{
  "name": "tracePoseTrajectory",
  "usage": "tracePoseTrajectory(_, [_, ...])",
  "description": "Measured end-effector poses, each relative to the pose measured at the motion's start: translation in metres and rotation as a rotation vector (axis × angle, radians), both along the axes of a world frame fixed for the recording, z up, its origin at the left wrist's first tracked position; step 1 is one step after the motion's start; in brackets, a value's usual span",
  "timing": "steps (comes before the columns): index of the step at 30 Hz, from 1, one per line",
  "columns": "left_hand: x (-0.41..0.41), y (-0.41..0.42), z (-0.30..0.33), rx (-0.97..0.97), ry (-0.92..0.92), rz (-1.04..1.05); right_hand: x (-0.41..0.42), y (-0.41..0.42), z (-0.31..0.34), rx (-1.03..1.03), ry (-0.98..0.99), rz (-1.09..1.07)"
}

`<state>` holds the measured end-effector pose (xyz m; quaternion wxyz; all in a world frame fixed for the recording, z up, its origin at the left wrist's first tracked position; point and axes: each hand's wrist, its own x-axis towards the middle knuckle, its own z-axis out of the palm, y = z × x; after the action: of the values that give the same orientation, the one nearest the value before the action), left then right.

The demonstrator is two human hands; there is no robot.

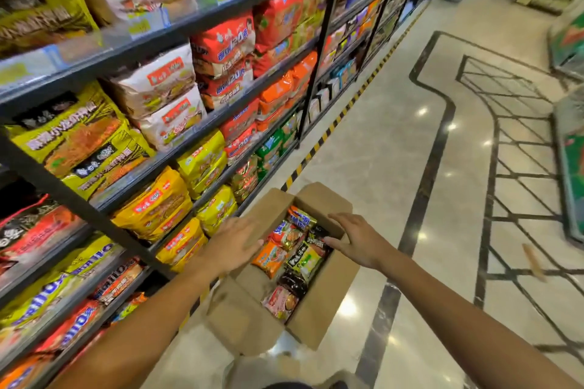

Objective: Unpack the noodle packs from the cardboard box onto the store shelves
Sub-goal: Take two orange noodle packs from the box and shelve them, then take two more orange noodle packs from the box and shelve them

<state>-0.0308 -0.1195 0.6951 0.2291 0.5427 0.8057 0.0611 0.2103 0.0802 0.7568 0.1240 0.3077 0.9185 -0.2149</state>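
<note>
Two bare forearms reach forward from the bottom edge toward an open cardboard box (316, 322) on the polished floor (395, 151). Largest in view are the store shelves (202, 24), dark metal racks filling the left side and running away up the aisle, stacked with multipacks of noodles in yellow, white, red and orange wrappers. A yellow-and-black striped line runs along the foot of the shelves. The floor is pale and glossy, with dark inlaid lines and bright light reflections.

The box stands just beside the bottom shelf, its flaps folded outward. Inside lie the noodle packs (292, 257), small mixed packets in orange, black, green, pink and blue, packed close together.

The left hand (235, 243) hovers over the box's left flap, fingers straight and held together, its grip released and holding nothing. The right hand (355, 238) is spread above the box's right edge, fingertips pointing down at the packs, grip likewise released; whether they touch a packet cannot be told.
</note>
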Motion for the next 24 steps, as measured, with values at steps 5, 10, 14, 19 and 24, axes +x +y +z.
tracePoseTrajectory(5, [-0.017, 0.012, -0.039, -0.067, -0.088, 0.098, -0.033, 0.038, -0.041, -0.062, -0.050, 0.032])
tracePoseTrajectory(10, [-0.018, 0.029, -0.083, -0.053, -0.186, 0.266, -0.068, 0.082, -0.076, -0.112, -0.119, 0.147])
tracePoseTrajectory(14, [-0.014, 0.055, -0.109, -0.103, -0.223, 0.371, -0.099, 0.131, -0.119, -0.160, -0.142, 0.226])
tracePoseTrajectory(19, [-0.006, 0.079, -0.206, -0.116, -0.323, 0.577, -0.123, 0.183, -0.205, -0.226, -0.163, 0.321])
tracePoseTrajectory(24, [0.008, 0.107, -0.283, -0.200, -0.477, 0.742, -0.133, 0.206, -0.294, -0.256, -0.243, 0.335])
